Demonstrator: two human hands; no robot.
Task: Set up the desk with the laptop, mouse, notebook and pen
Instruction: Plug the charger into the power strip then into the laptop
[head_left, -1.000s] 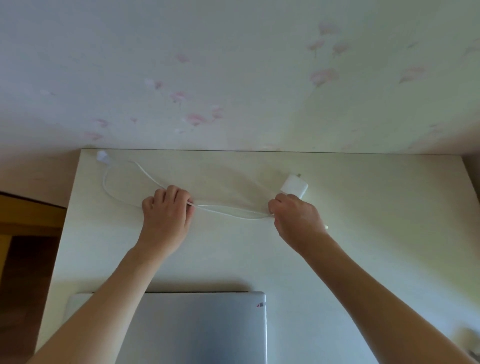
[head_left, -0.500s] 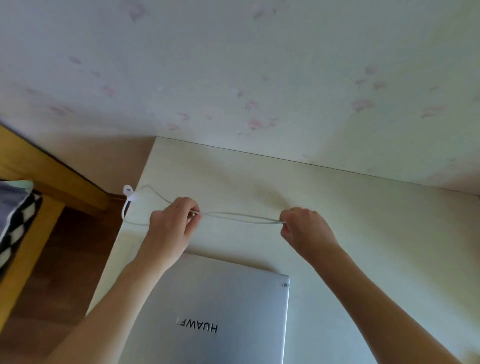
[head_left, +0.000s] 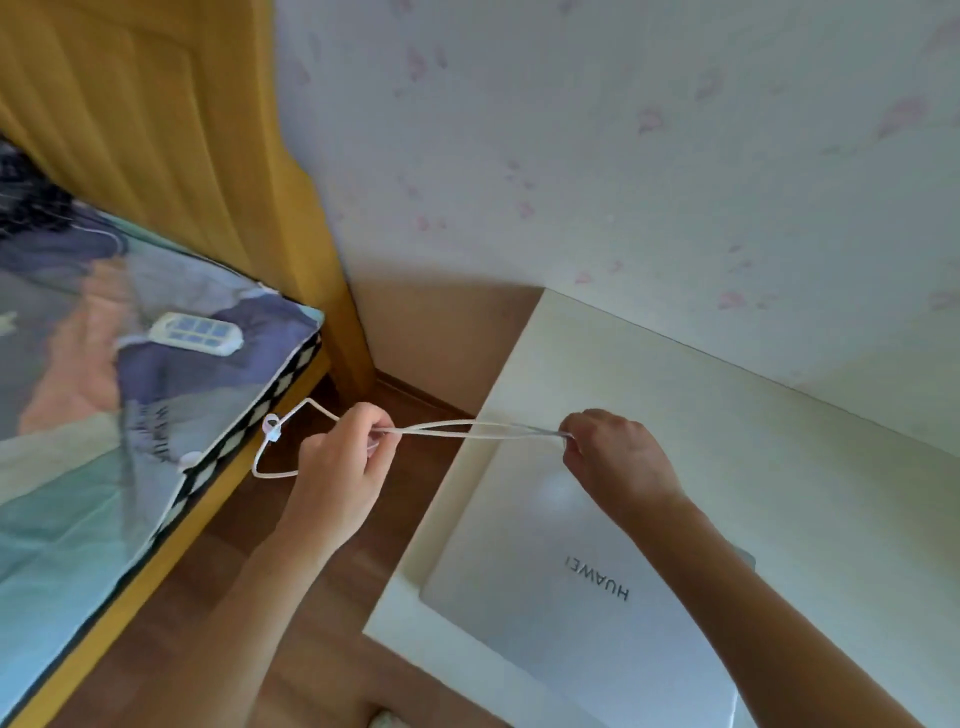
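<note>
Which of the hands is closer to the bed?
The left. The left hand holds the white cable over the floor just beside the bed; the right hand holds it over the desk, above the laptop.

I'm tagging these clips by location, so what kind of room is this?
Most likely a bedroom with a small work corner. A bed with patterned bedding and a yellow wooden frame stands beside a pale desk that holds a closed silver laptop, against floral wallpaper.
</note>
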